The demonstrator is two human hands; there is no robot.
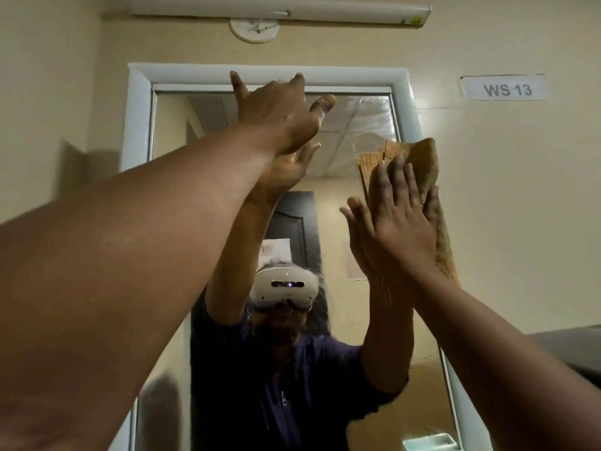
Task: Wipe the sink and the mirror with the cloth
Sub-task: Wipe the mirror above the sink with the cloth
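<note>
A tall mirror [338, 151] in a white frame [140, 118] hangs on the cream wall in front of me. My right hand [395, 219] presses a tan-brown cloth [426, 161] flat against the mirror's right edge, fingers straight. My left hand [279, 115] rests with spread fingers on the top of the mirror, near the frame. Wet streaks show on the glass at the upper right. The sink is out of view. The glass reflects a person wearing a white headset, with both arms raised.
A paper label reading WS 13 [507, 89] is stuck on the wall to the right. A long white light fitting [279, 9] runs above the mirror. A dark surface [572, 349] shows at the right edge.
</note>
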